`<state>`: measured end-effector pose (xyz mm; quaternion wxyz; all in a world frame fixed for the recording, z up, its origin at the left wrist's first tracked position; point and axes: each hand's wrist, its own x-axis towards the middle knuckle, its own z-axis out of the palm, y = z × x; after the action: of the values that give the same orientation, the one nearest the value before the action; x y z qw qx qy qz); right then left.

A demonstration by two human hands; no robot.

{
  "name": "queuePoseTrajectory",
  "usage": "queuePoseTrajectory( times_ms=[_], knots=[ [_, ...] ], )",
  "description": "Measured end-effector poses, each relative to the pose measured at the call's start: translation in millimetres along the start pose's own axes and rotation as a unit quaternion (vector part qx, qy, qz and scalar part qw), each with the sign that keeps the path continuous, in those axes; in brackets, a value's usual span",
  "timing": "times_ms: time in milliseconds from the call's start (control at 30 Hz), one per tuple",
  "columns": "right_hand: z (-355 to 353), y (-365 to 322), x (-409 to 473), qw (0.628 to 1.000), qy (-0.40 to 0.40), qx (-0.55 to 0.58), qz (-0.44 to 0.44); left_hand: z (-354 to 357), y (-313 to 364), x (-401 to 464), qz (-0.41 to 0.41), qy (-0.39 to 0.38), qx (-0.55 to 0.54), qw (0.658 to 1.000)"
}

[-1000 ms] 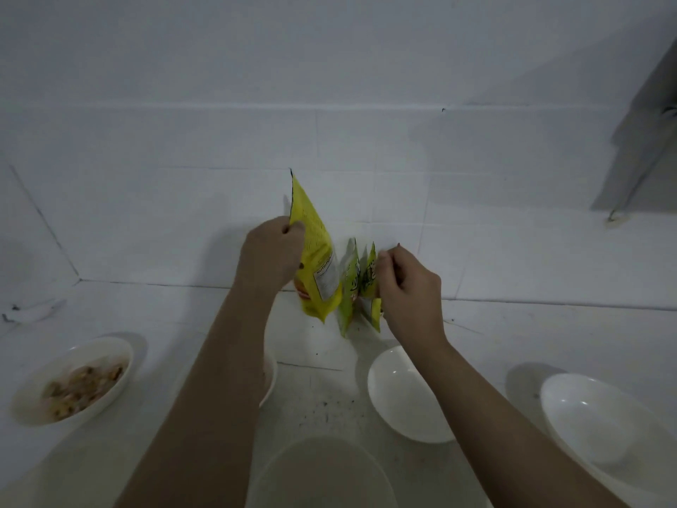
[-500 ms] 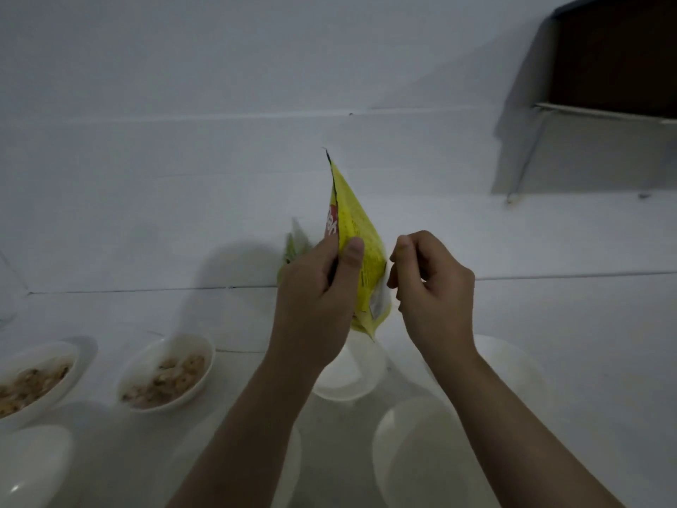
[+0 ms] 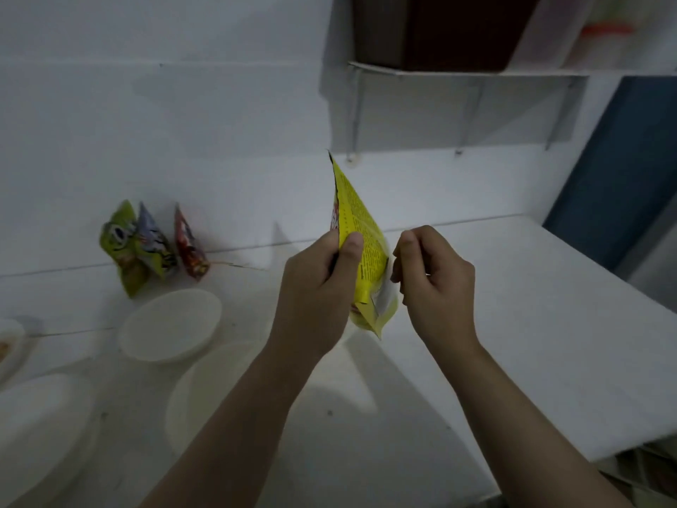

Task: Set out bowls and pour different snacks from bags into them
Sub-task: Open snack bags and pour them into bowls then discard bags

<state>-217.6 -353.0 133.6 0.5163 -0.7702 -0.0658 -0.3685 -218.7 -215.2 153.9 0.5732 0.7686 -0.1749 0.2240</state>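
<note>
Since a second ago the yellow snack bag (image 3: 361, 251) has come away from the other snack packets (image 3: 154, 247), now far left on the desk (image 3: 549, 324); the left hand (image 3: 317, 291) pinches its edge, the right hand (image 3: 436, 284) pinches near its other edge, probably about to tear it open above the empty bowls (image 3: 172, 324).

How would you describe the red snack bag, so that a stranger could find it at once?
Look at the white counter where it meets the back wall, left of the hands. Three small snack bags lean there in a row, behind an empty white bowl. The red snack bag is the rightmost; its neighbours are grey-blue and green.
</note>
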Motion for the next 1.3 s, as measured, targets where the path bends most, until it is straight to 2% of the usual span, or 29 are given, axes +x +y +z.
queuePoseTrajectory(
  times_ms=[133, 333, 433, 567, 767, 967, 1300],
  knots=[
    [-40, 29, -15, 0.998, -0.004, -0.002, 0.07, 42, -2, -11, -0.12, -0.113, 0.008, 0.986],
    [-67, 56, -61, 0.986, -0.029, 0.006, 0.163, 80, -13, -40, -0.192, -0.237, 0.08, 0.949],
    [-72, 61, -69, 0.98, -0.039, 0.018, 0.193, 88, -14, -51, -0.232, -0.268, 0.037, 0.934],
    [-80, 61, -65, 0.968, -0.068, 0.036, 0.239, 93, -15, -50, -0.341, -0.305, -0.083, 0.885],
    [-84, 56, -62, 0.952, -0.12, 0.053, 0.277, 91, -15, -47, -0.349, -0.303, -0.114, 0.88],
    [-90, 46, -56, 0.935, -0.164, 0.058, 0.309, 91, -10, -45, -0.319, -0.31, -0.08, 0.892],
    [-95, 41, -57, 0.929, -0.222, 0.056, 0.291, 95, -7, -44, -0.315, -0.304, -0.054, 0.897]
  ],
)
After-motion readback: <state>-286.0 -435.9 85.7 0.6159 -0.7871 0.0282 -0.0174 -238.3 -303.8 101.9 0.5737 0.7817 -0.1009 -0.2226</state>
